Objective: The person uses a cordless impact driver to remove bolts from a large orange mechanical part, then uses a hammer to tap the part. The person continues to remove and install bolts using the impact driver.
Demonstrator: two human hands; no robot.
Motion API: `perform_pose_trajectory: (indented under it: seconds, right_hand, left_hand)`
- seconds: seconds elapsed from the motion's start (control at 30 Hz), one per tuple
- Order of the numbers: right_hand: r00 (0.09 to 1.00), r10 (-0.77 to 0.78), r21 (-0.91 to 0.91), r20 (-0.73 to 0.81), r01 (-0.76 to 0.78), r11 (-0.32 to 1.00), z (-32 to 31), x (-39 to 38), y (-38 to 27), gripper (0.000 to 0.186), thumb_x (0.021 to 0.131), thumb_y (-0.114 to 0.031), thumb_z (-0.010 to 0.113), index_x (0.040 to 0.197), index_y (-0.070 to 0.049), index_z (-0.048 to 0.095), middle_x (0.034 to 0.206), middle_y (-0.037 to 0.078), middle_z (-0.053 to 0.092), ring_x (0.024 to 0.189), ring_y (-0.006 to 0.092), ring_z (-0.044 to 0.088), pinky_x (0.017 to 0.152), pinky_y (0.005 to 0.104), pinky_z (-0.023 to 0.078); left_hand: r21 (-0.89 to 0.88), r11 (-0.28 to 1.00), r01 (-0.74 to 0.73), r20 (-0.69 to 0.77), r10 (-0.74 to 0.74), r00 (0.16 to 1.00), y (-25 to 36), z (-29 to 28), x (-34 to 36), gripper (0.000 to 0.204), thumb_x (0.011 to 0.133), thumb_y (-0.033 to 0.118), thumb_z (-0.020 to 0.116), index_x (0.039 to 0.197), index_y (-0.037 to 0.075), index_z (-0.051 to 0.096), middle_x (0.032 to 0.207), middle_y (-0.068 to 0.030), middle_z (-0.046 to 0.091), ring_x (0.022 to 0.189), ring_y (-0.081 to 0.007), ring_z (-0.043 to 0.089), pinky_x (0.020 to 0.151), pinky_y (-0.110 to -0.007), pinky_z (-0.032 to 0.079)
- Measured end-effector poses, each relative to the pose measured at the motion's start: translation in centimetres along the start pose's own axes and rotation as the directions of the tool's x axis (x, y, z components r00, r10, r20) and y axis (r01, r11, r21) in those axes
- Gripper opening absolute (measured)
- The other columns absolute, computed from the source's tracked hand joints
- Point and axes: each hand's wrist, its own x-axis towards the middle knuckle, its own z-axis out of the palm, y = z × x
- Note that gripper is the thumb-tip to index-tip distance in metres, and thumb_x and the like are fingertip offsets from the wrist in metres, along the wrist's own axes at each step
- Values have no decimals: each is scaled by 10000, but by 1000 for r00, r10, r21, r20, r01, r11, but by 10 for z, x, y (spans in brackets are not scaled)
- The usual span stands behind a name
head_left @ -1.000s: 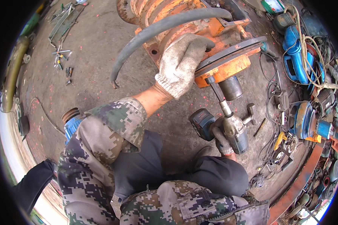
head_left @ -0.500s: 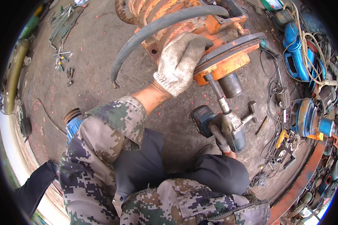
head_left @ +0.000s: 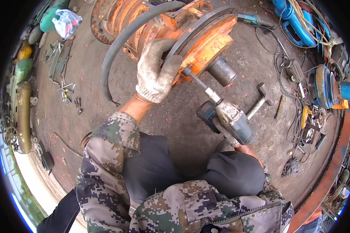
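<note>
An orange motor-like machine with peeling paint lies on the floor ahead of me, with a dark round flange rim and a grey shaft toward me. My left hand, in a soiled white knit glove, grips the flange's left edge, thumb on the near face and fingers behind. In my gloved right hand is a cordless impact wrench, held by its handle. Its long socket reaches the lower edge of the orange face; the bolt there is hidden.
A thick black hose arches over the machine. Right of the wrench lies a hammer, with cables and a blue motor beyond. Loose bolts and hand tools lie at left, near a plastic bag.
The view has turned, so the machine sits farther left. My left hand has shifted from lying over the machine to gripping the flange edge. The wrench's socket still meets the orange face.
</note>
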Motion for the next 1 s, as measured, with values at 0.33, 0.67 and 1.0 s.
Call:
perform_pose_trajectory:
  seconds: [0.33, 0.67, 1.0]
  right_hand:
    - [998, -56, -179, -36, 49, 983, -36, -15, -32, 549, 869, -161, 854, 1366, -49, 650, 1278, 83, 705, 1137, 222, 682, 1007, 402, 561]
    - [972, -215, -443, -92, 153, 883, -103, -45, -65, 628, 822, -196, 884, 1383, -44, 646, 1279, 94, 715, 1128, 241, 695, 1002, 425, 571]
    - [854, 324, 198, -406, -264, 944, -194, -64, -76, 323, 823, -165, 726, 1110, -20, 692, 744, 50, 645, 536, 141, 586, 490, 270, 502]
  left_hand:
    - [282, 673, -684, 661, 381, 647, 50, 54, -4, 487, 804, 206, 731, 1267, 67, 665, 1225, -103, 618, 1175, -329, 578, 1032, -486, 455]
    - [129, 825, -550, 774, 263, 576, 57, 62, 3, 472, 788, 95, 648, 1257, 63, 681, 1026, -103, 677, 914, -328, 634, 833, -468, 497]
    - [135, 988, 69, 896, -152, 417, 82, 163, -54, 418, 973, 230, 655, 1355, 67, 607, 1130, -223, 702, 1042, -430, 686, 854, -516, 567]
